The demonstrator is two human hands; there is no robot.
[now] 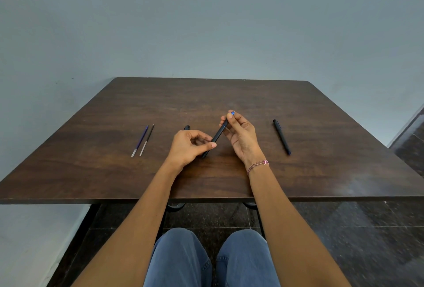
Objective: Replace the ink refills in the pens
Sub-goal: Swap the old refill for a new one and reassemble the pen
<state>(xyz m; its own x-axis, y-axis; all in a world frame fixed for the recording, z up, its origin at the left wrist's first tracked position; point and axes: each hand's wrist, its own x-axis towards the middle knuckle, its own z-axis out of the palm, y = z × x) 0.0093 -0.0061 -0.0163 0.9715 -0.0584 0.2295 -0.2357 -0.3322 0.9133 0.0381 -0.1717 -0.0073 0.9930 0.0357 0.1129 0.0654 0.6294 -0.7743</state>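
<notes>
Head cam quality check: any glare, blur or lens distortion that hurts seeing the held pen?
Head view: wide-angle stretch splays the table edges and swells the forearms; pale sheen on the table's near right, clear of the work; soft shadows under the left hand and right hand; the held pen, two refills and spare pen read crisp; lower-right floor is smeared.

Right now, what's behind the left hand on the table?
Only a short black end shows on the table past the left hand, which pinches the held pen. The hand covers the rest: second pen or cap, cannot tell.
</notes>
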